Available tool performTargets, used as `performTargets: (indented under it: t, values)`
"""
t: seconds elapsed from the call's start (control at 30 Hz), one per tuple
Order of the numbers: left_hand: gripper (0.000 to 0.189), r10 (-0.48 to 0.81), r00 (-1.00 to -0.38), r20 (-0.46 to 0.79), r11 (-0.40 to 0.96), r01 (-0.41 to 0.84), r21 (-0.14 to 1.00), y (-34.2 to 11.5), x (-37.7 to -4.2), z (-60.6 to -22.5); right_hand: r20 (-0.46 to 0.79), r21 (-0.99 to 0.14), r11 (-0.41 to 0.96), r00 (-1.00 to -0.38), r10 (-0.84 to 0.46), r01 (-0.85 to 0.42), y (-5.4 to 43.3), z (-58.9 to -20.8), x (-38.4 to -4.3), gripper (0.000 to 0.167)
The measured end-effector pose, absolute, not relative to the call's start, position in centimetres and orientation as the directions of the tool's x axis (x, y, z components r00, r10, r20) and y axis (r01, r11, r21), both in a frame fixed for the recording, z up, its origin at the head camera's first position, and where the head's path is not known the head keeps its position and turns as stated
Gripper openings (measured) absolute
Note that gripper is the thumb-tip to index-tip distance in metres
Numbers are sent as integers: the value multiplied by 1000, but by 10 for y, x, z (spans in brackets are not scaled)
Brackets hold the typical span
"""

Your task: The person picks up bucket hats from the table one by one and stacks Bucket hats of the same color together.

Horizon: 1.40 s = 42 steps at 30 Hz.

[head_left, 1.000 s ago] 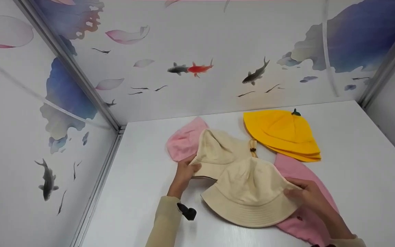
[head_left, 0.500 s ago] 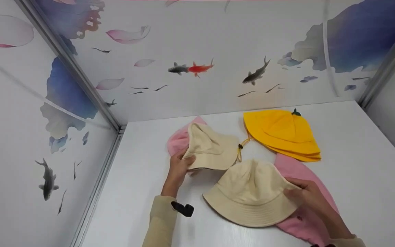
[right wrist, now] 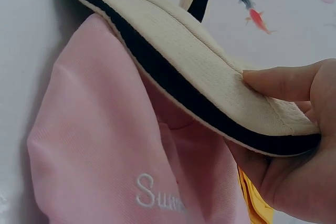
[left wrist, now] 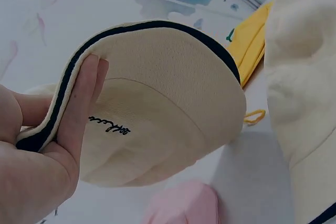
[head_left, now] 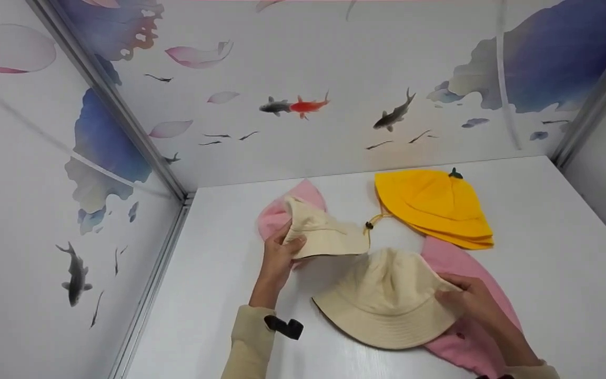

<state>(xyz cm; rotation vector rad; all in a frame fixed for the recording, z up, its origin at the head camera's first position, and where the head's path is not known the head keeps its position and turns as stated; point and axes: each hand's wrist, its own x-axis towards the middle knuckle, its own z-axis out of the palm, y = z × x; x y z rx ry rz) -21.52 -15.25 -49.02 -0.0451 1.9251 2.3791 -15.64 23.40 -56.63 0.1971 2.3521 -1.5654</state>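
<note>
My left hand (head_left: 276,255) pinches the brim of a beige bucket hat (head_left: 329,239), raised and tilted over a pink hat at the left. In the left wrist view, dark script and a dark brim edge show on this beige hat (left wrist: 152,82). At the right, my right hand (head_left: 468,300) grips the brim of a second beige bucket hat (head_left: 387,295), its crown upward. Thumb on top and fingers underneath, the right hand (right wrist: 299,129) holds that dark-edged brim (right wrist: 178,51). Under it lies another pink hat (right wrist: 105,119) with white lettering, partly hidden.
A yellow hat (head_left: 434,205) with a green stem-like tip lies at the back right, with what looks like another brim under it. The left pink hat (head_left: 271,218) rests near the back wall. A yellow cord (head_left: 376,218) with a dark toggle is beside the yellow hat.
My left hand has carried its beige hat leftward, apart from the second beige hat, and has tilted it so the crown looks flatter. The right hand and its hat have hardly moved.
</note>
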Motion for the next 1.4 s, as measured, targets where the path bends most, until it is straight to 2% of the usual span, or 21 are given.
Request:
performTargets:
  t: [0.3,0.5,0.7,0.8,0.9,1.17,1.4]
  values:
    - [66,139,-990,-30,-269,-67,961,-135,-199,-463,-325,-874,400,-944,-58,276,234,-568,-158,52]
    - [64,219,-976,0,-298,-67,952,-119,-191,-458,-378,-849,419,-924,-58,321,236,-570,-159,56]
    - [61,308,-950,52,-320,-52,946,-101,-180,-451,-437,-844,376,-897,-67,383,239,-572,-163,78]
    - [59,354,-931,90,-338,-38,940,-92,-174,-445,-430,-845,385,-900,-77,371,239,-572,-163,89]
    - [58,404,-906,127,-347,-23,938,-85,-168,-439,-428,-848,372,-901,-63,377,239,-572,-162,92]
    - [59,536,-828,166,-351,-40,936,-69,-155,-438,-389,-878,320,-920,-48,355,243,-574,-158,94]
    - [60,603,-776,187,-377,-70,924,-59,-152,-448,-408,-886,261,-912,-48,383,247,-576,-158,95]
